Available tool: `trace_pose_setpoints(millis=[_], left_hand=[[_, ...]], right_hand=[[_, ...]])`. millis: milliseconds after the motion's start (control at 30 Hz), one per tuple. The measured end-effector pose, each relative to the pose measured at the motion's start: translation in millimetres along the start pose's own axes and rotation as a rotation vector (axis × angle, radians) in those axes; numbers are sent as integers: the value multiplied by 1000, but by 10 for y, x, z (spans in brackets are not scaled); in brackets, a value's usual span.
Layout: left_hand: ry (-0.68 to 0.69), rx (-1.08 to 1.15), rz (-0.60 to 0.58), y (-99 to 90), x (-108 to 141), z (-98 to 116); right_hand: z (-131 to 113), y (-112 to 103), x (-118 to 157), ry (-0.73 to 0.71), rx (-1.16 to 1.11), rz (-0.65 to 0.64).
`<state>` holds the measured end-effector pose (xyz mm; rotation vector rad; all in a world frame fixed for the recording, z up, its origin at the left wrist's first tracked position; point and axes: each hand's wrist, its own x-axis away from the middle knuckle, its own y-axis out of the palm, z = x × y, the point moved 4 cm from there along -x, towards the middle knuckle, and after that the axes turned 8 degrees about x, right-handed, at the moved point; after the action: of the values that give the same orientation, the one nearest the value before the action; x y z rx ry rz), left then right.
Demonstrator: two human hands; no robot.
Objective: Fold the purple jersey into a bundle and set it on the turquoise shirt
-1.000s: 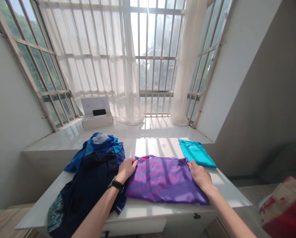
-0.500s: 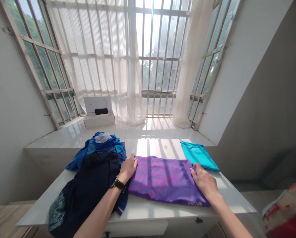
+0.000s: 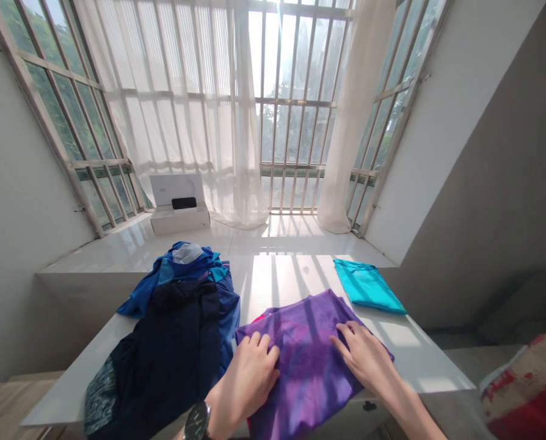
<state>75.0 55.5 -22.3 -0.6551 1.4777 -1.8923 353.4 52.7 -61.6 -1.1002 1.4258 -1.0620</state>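
Note:
A folded purple garment (image 3: pixel 309 348) with pinkish patches lies askew at the table's front edge, its near part hanging over. A bit of red-pink cloth shows at its far left edge. My left hand (image 3: pixel 254 370), with a black-dialled watch (image 3: pixel 196 420) on the wrist, rests on the garment's left side, fingers bent and a little apart. On the right side my right hand (image 3: pixel 367 357) lies on the same cloth, thumb and fingers spread. Left of my left hand is a heap of clothes, with a dark navy garment (image 3: pixel 172 354) over blue ones (image 3: pixel 140 290).
A folded turquoise garment (image 3: pixel 369 286) lies at the right rear of the white table (image 3: pixel 426 366). On the window sill behind stands an open white box (image 3: pixel 181 221) with a black phone-like object (image 3: pixel 184 203). A red and brown bag (image 3: pixel 529 385) is at the lower right.
The purple garment has turned and slid toward me, so that it overhangs the front edge. My hands have moved from its side edges onto its top, the left one nearer to me.

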Motion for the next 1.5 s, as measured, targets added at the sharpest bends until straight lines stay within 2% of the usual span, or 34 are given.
trace_pose_setpoints(millis=[133,267,400,500,567,667,767,900,1000,1167,1300,1500], left_hand=[[-52,4,-77,35,193,85],[-26,117,-27,110,226,21],[34,270,60,266,123,-37],[-8,331,107,410,-47,-65],[-46,356,119,485,-187,-69],[-109,375,110,542,-409,-60],[-148,376,132,525,-626,-37],[-154,402,147,472,-809,-45],[-139,470,227,390,-762,-167],[-219,561,339,228,-480,-516],[-256,561,262,126,-364,-621],[-230,504,185,48,-318,-550]], right_hand=[[-236,40,-209,-130,86,-101],[-519,213,-523,-241,95,-147],[-666,358,-991,-295,57,-110],[-722,346,-1280,-289,39,-32],[-739,305,-1356,-259,29,25],[-715,268,-1246,-219,2,70],[-625,285,-940,-204,-22,59],[-510,360,-508,-204,-50,-43],[-487,398,-313,-199,-66,-90],[-493,357,-234,-165,-165,-40],[-397,292,-238,-81,-388,54],[-240,262,-191,10,-534,148]])
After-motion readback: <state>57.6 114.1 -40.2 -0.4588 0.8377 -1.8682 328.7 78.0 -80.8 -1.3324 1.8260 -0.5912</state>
